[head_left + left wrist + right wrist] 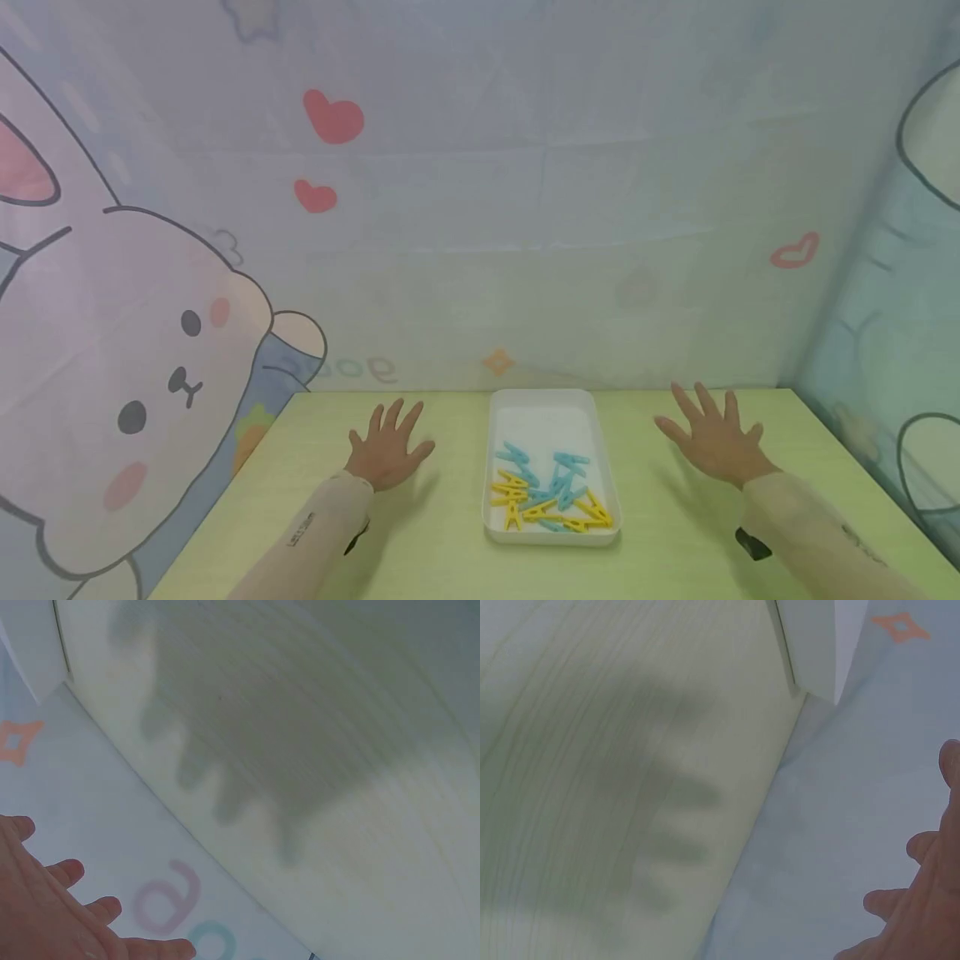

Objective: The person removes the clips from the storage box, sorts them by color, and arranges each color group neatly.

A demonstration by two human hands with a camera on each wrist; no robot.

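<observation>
Printed curtain [555,200] behind green bench [435,542]; white tray [543,421] at its far edge, pegs [542,511] bunched toward tray's near edge. Left hand [386,454], right hand [716,442] spread, empty, either side. Looser blue pegs [513,452] farthest from near edge likely pinch cleanest.

At five o'clock in the head view, yellow and pale-blue plastic clothespins [513,512] partly hide one another. The wrist views' edges cut off the bare left hand [52,919] at eight o'clock and the bare right hand [930,919] at four.
</observation>
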